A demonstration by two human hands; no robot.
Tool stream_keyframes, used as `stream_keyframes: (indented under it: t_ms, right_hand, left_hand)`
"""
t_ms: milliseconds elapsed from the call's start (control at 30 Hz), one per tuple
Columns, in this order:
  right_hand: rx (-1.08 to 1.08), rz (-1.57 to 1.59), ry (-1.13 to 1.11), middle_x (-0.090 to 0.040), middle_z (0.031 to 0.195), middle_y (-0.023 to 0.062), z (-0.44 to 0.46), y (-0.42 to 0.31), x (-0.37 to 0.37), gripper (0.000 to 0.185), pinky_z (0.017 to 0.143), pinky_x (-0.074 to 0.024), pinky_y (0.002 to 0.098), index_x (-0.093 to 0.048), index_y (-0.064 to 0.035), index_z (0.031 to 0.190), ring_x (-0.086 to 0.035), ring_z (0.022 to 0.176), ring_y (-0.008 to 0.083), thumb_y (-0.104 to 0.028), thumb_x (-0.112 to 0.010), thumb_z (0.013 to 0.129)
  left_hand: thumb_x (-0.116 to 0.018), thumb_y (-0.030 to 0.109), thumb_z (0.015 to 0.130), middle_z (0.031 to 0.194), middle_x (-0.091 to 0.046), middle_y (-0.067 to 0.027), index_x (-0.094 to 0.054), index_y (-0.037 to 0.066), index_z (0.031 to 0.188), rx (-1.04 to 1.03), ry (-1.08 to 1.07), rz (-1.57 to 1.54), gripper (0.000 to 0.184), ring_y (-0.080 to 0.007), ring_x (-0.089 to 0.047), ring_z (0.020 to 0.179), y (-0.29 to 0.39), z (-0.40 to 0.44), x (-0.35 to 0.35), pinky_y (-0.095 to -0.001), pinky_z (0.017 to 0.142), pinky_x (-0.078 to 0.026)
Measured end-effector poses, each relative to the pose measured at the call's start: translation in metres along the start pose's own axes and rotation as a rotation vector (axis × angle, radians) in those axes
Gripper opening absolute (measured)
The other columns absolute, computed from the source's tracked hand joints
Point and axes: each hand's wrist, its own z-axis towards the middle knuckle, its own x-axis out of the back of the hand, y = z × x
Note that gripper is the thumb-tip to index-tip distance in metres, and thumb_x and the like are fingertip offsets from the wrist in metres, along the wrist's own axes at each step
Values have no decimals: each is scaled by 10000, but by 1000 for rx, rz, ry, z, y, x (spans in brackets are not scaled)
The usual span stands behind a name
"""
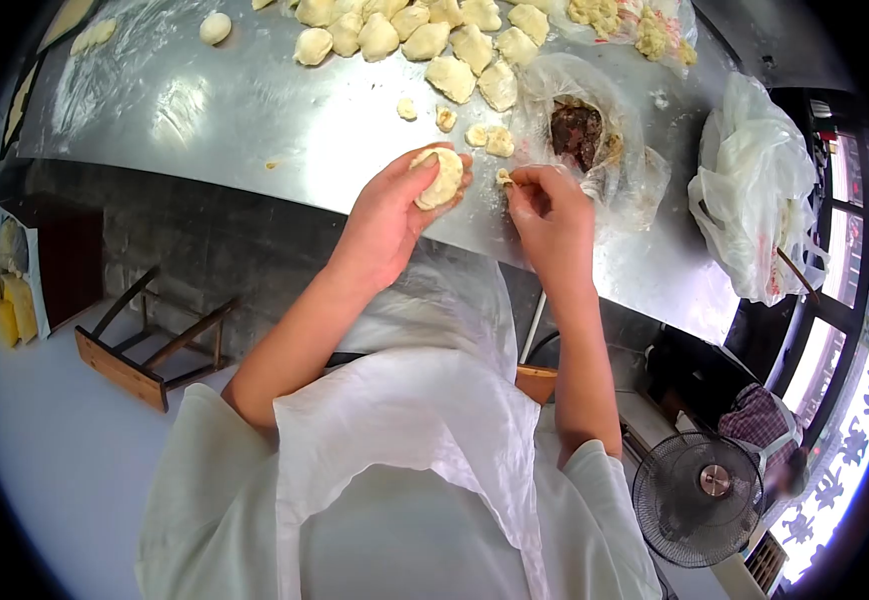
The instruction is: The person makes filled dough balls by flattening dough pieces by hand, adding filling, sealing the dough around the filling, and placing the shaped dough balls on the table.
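at the near edge of the bench [255,135], both hands are occupied. the left hand [402,200] is cupped, partly closed around a pale dough round [442,182], with the thumb laid over its face and the fingers behind it. this grip appears chosen to support soft dough from beneath without flattening it. the round is held clear of the metal, just above the bench edge.

the right hand [545,205] is closed to a pinch, thumb and forefinger on a small dough bit [504,177]; the other fingers are curled in. a fingertip hold seems suited to so small a piece, and leaves the palm unused.

just beyond the right hand lies a clear bag [545,92], its mouth open on a dark filling [576,132]. its position looks meant for short reach. two dough scraps [500,142] sit beside the bag, between the hands and the main stock.

the dough pieces [425,42] are grouped at the far side, some touching, presumably to leave working room in front. one dough ball [216,28] lies well apart, at far left.
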Motion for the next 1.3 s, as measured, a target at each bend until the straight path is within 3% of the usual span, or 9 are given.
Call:
stream_keyframes:
  t_ms: [133,367,433,533,733,967,1067,1167,1300]
  right_hand:
    - [-6,256,-3,-659,865,77,-7,-26,9,199,711,-512,281,-718,-2,1041,-624,757,148,30,-732,845]
    - [-231,553,42,-696,924,79,-1,-11,37,317,731,-524,276,-722,-25,1143,-642,755,158,39,-730,832]
    - [14,-103,162,-712,1013,83,19,3,53,416,781,-546,317,-709,-73,1221,-672,837,223,8,-749,815]
    - [472,-523,186,-699,1083,84,49,29,56,478,839,-550,391,-689,-104,1262,-667,976,296,-33,-765,795]
    - [363,-665,-14,-651,1068,116,67,28,40,312,827,-524,478,-669,-63,1082,-635,986,347,-74,-743,779]
    - [328,-702,55,-656,959,136,68,42,24,260,796,-518,489,-649,-47,978,-637,899,372,-67,-737,734]
    - [377,-345,187,-673,933,148,64,51,30,259,793,-543,426,-678,-44,1003,-668,878,343,-35,-727,749]
    - [-135,251,233,-731,1040,66,61,40,50,270,832,-536,264,-693,-14,1133,-679,910,133,-14,-743,868]
    - [-173,801,169,-721,1117,75,60,32,61,317,898,-534,263,-657,39,1216,-666,956,126,20,-727,907]
  left_hand:
    - [-567,271,1081,1318,-629,-77,-530,19,1429,40,-130,81,431,-174,-603,1227,-17,4,-20,-351,1071,-490]
    - [-556,167,1075,1309,-658,-119,-532,-8,1413,68,-49,119,382,-202,-669,1165,-24,11,-25,-363,1026,-548]
    - [-557,160,1071,1309,-662,-142,-535,-24,1399,11,-68,149,377,-222,-679,1161,-14,15,-28,-380,1016,-562]
    - [-555,148,1067,1307,-662,-164,-539,-43,1376,-80,-105,193,364,-238,-688,1150,-3,31,-43,-391,999,-577]
    - [-529,12,995,1248,-671,-169,-546,-62,1327,-145,-110,-34,341,-258,-644,1204,-7,86,-83,-385,1071,-506]
    - [-578,63,988,1190,-693,-114,-612,-40,1292,-247,-2,262,323,-185,-646,1093,-29,121,-89,-338,981,-504]
    - [-591,70,988,1172,-702,-102,-632,-31,1295,-331,-6,590,326,-161,-640,1054,-35,126,-80,-316,946,-504]
    - [-594,78,992,1168,-705,-105,-636,-39,1299,-225,-51,480,331,-158,-643,1044,-30,126,-79,-309,928,-508]
    - [-582,81,1001,1184,-699,-106,-623,-36,1317,-299,-67,531,339,-158,-642,1054,-27,121,-81,-314,941,-510]
